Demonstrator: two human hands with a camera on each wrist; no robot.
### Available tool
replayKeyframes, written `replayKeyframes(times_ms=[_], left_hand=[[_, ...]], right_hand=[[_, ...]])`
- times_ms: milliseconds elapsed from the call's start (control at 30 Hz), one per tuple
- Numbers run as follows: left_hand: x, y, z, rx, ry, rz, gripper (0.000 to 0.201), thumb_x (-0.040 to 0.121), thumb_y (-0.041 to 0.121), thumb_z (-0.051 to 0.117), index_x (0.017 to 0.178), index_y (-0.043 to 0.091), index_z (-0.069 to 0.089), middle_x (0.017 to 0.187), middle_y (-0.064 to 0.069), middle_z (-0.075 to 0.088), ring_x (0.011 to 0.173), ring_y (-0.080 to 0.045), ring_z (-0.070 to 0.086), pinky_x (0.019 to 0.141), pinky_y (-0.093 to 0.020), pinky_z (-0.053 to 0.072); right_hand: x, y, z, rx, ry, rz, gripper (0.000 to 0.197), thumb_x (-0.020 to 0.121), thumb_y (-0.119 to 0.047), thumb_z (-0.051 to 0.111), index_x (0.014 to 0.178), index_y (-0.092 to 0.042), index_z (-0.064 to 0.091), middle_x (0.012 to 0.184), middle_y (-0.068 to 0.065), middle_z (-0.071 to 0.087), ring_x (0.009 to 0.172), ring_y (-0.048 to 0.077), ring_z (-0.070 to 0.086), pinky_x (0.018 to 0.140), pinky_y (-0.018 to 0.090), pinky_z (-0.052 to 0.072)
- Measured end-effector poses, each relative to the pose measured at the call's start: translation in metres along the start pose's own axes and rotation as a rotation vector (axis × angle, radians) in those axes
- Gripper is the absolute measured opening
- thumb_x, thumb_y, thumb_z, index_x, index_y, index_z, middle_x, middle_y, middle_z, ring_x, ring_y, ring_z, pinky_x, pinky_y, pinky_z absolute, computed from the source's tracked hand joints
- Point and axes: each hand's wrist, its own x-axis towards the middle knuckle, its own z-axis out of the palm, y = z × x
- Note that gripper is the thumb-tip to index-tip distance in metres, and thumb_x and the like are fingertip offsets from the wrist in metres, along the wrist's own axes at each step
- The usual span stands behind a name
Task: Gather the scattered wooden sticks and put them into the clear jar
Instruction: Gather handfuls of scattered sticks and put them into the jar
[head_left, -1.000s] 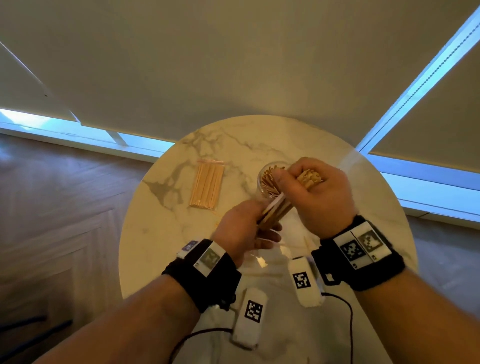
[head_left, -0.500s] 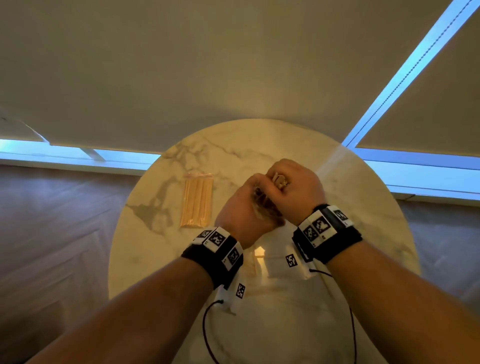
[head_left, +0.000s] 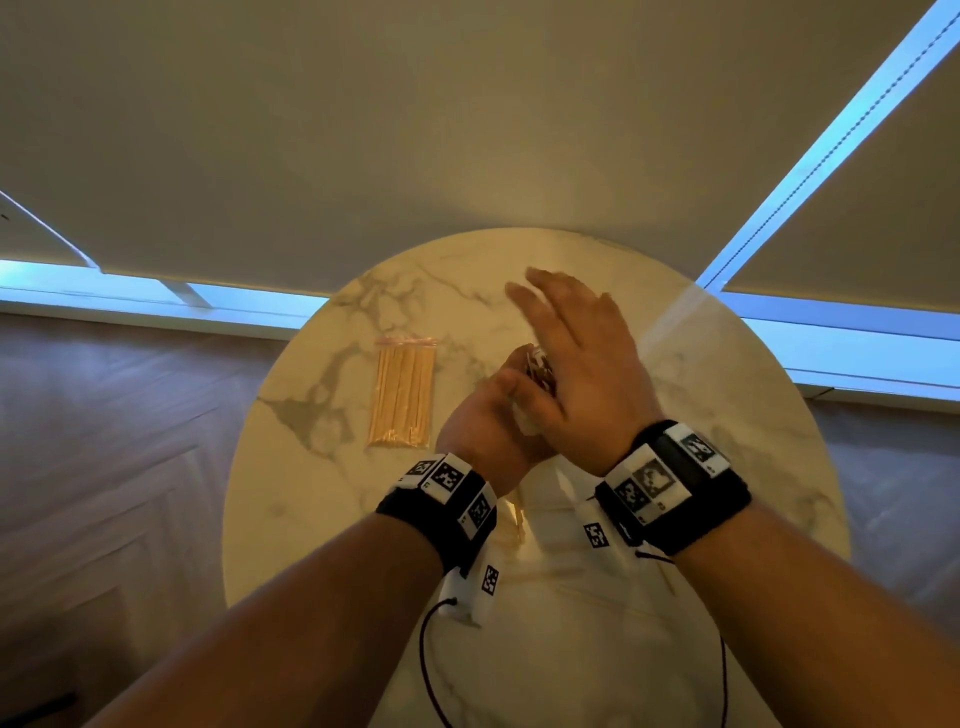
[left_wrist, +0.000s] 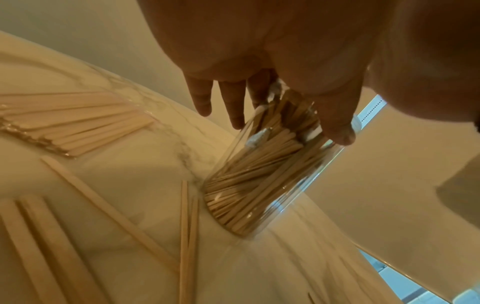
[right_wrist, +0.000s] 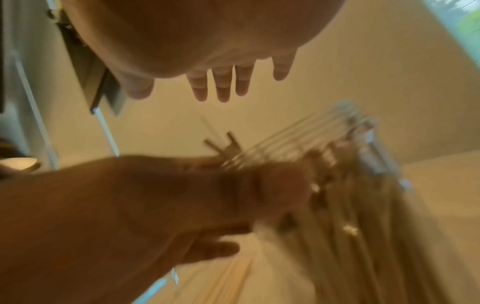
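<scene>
The clear jar (left_wrist: 262, 185) stands on the marble table (head_left: 737, 415), packed with wooden sticks (head_left: 539, 364). My left hand (head_left: 493, 415) grips the jar from the near left side, with the thumb (left_wrist: 335, 127) on one wall and the fingers (left_wrist: 233, 107) round the other. My right hand (head_left: 561, 332) hovers flat just above the jar's mouth with its fingers (right_wrist: 223, 86) straight and spread, holding nothing. Several loose sticks (left_wrist: 116, 218) lie on the table near the jar's foot. The hands hide most of the jar in the head view.
A sealed clear packet of sticks (head_left: 402, 397) lies left of the jar. A few loose sticks (head_left: 517, 519) show under my left wrist. The round table's edge curves close on every side, with wood floor below and a blind behind.
My right hand has let go of the bundle of sticks it held at the jar's mouth and opened flat above it. My left hand has closed round the jar.
</scene>
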Motion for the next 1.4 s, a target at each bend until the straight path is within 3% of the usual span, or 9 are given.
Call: replayKeyframes(times_ms=[67,167,300,467,733,900,1133,1267,1400], left_hand=[[0.004,-0.006,0.007,0.175,-0.098,0.107,0.063,0.103,0.035,0.049,0.16,0.018,0.027,0.162,-0.002,0.038,0.149,-0.02,0.037,0.124,-0.02,0.02],[0.015,-0.01,0.011,0.235,-0.112,0.145,0.07,0.097,0.047,0.024,0.163,0.023,0.019,0.166,0.002,0.032,0.154,-0.022,0.031,0.125,-0.036,0.028],[0.005,-0.017,0.007,0.032,0.036,-0.018,0.065,0.083,0.032,0.079,0.141,0.032,0.051,0.112,0.017,0.069,0.099,-0.005,0.067,0.092,-0.03,0.057],[0.009,-0.011,0.005,-0.012,-0.017,0.058,0.085,0.091,0.029,0.072,0.161,0.033,0.024,0.155,0.007,0.05,0.132,-0.008,0.057,0.107,-0.027,0.049],[0.002,-0.014,0.008,-0.05,0.033,0.0,0.085,0.08,0.025,0.084,0.152,0.03,0.039,0.133,0.01,0.065,0.114,-0.008,0.065,0.097,-0.029,0.054],[-0.018,-0.044,0.002,0.407,-0.187,-0.125,0.118,0.066,0.06,0.085,0.16,0.027,0.021,0.156,-0.002,0.046,0.139,-0.027,0.047,0.111,-0.047,0.047],[-0.06,-0.088,0.026,0.913,-0.474,-0.063,0.145,0.054,0.057,0.09,0.159,0.04,-0.008,0.153,-0.003,0.019,0.134,-0.032,0.035,0.095,-0.049,0.056],[-0.058,-0.077,0.04,0.919,-0.472,-0.095,0.128,0.059,0.048,0.09,0.158,0.027,0.012,0.145,-0.006,0.028,0.128,-0.031,0.041,0.094,-0.047,0.057],[-0.066,-0.067,0.053,0.833,-0.43,-0.097,0.067,0.084,0.025,0.072,0.142,0.016,0.039,0.138,-0.007,0.042,0.125,-0.029,0.048,0.097,-0.042,0.053]], right_hand=[[0.002,-0.004,0.015,-0.14,-0.213,0.007,0.075,0.098,-0.069,0.019,0.162,-0.028,0.018,0.172,-0.003,0.013,0.159,0.022,0.006,0.125,0.061,0.007],[0.001,0.007,0.025,-0.269,-0.318,0.075,0.078,0.098,-0.069,0.007,0.162,-0.025,0.017,0.173,-0.006,0.007,0.159,0.019,0.0,0.124,0.063,0.001],[-0.005,0.012,0.017,-0.23,-0.187,0.092,0.075,0.101,-0.066,0.013,0.163,-0.024,0.012,0.173,-0.007,0.0,0.159,0.018,-0.004,0.125,0.059,-0.002],[-0.012,0.015,0.025,-0.226,-0.371,0.041,0.084,0.096,-0.076,0.004,0.163,-0.026,0.007,0.173,-0.007,0.005,0.159,0.015,0.001,0.126,0.056,-0.002],[-0.028,0.017,0.013,-0.109,-0.303,0.118,0.08,0.095,-0.07,0.009,0.161,-0.027,0.023,0.17,-0.008,0.018,0.158,0.012,0.011,0.128,0.049,0.0],[-0.081,0.054,-0.004,0.111,0.101,0.351,0.041,0.1,-0.046,0.052,0.134,-0.025,0.062,0.133,0.0,0.064,0.119,0.02,0.059,0.101,0.038,0.047],[-0.167,0.102,0.05,-0.008,-0.522,0.724,0.052,0.086,-0.038,0.07,0.136,-0.028,0.058,0.133,0.005,0.052,0.121,0.033,0.055,0.1,0.041,0.048],[-0.169,0.083,0.075,0.025,-0.463,0.55,0.035,0.093,-0.028,0.061,0.128,-0.031,0.062,0.124,0.0,0.056,0.116,0.029,0.056,0.097,0.038,0.049],[-0.169,0.06,0.09,0.052,-0.487,0.401,0.031,0.101,-0.028,0.051,0.129,-0.032,0.065,0.124,-0.004,0.059,0.117,0.023,0.055,0.094,0.035,0.048]])
